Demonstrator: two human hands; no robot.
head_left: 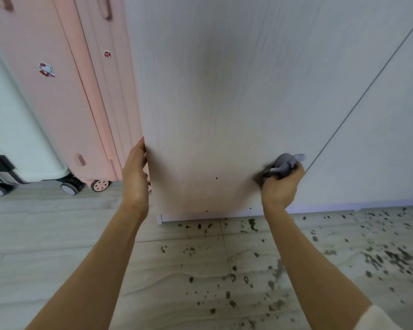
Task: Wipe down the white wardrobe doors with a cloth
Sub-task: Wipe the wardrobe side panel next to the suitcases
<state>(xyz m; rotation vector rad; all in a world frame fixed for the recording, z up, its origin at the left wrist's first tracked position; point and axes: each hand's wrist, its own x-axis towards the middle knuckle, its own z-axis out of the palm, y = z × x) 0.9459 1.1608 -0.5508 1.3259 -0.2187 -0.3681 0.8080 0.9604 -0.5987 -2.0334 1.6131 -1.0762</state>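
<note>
Both arms bare, extended forward and up from the near edge, elbows only slightly bent. Left hand (135,172): edge-on to camera, wrist straight, palm facing right, fingers wrapped out of sight around the left edge of the wardrobe door (212,103); thumb side lies along that edge. Right hand (283,184): back of hand toward camera, wrist slightly cocked, fingers curled into a fist round a bunched grey cloth (285,163), pressing it against the door face low on the right. Cloth and knuckles are motion-blurred. Bit of white sleeve (377,320) at the right upper arm, near right corner. Hands well apart, roughly level.
</note>
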